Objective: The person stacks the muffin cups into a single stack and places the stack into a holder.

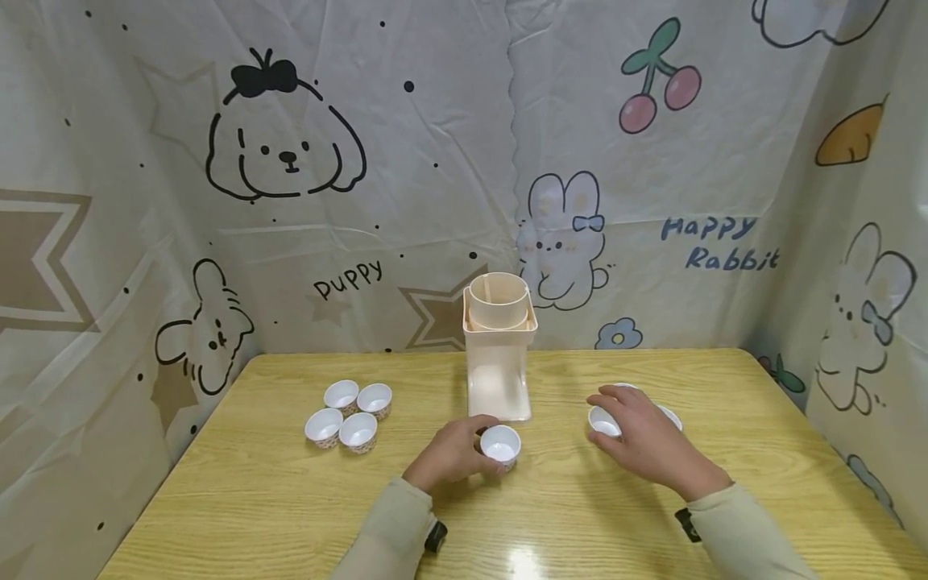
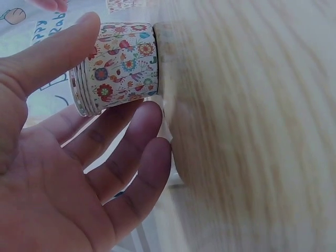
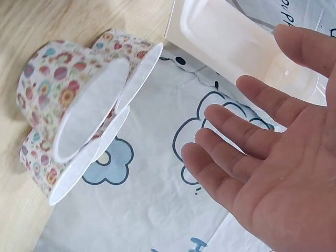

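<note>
Just left of the table's middle, my left hand (image 1: 457, 453) holds a stack of paper baking cups (image 1: 501, 445) between thumb and fingers. Several nested rims show on this flower-patterned cup stack (image 2: 123, 68) in the left wrist view, its base against the tabletop. On the right, my right hand (image 1: 645, 439) is over a group of similar cups, partly hiding them; one white-lined cup (image 1: 604, 422) shows by its fingertips. In the right wrist view that hand (image 3: 262, 157) has its fingers spread and apart from the patterned cups (image 3: 52, 89), with nothing in its grasp.
A cream plastic stand (image 1: 497, 379) with a round cylinder (image 1: 499, 302) on top stands at the table's back middle. Several more cups (image 1: 358, 432) are grouped at the left. Printed cloth (image 1: 435, 161) hangs behind and beside the wooden table (image 1: 254, 499).
</note>
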`<control>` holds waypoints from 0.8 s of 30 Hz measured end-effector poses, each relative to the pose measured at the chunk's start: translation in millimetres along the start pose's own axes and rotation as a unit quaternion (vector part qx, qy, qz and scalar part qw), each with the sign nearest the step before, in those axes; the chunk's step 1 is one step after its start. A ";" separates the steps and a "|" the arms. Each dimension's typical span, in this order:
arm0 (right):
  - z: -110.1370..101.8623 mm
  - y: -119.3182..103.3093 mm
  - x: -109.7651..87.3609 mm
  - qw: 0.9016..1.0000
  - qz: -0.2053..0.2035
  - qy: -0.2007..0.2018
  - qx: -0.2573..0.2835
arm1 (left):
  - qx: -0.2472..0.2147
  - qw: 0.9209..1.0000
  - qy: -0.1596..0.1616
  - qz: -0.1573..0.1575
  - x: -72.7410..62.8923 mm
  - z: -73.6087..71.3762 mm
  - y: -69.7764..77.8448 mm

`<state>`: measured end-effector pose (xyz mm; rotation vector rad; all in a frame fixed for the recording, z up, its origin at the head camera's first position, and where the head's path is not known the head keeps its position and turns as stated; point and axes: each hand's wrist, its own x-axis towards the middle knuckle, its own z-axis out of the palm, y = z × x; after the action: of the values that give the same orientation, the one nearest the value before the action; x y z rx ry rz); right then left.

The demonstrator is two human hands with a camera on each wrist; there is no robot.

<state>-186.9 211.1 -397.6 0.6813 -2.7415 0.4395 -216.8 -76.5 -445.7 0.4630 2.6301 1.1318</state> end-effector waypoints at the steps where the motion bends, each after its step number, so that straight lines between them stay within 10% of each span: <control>1: -0.4 1.3 -0.1 1.000 0.003 -0.002 -0.001 | 0.001 1.000 0.000 0.002 0.2 0.1 -0.4; 24: -18.0 48.0 -16.8 0.996 0.073 -0.050 -0.012 | -0.017 1.000 -0.009 -0.007 2.5 0.7 -3.9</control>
<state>-192.7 264.8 -397.5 0.5105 -2.8986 0.4129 -219.6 -77.7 -449.3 0.4468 2.5902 1.1593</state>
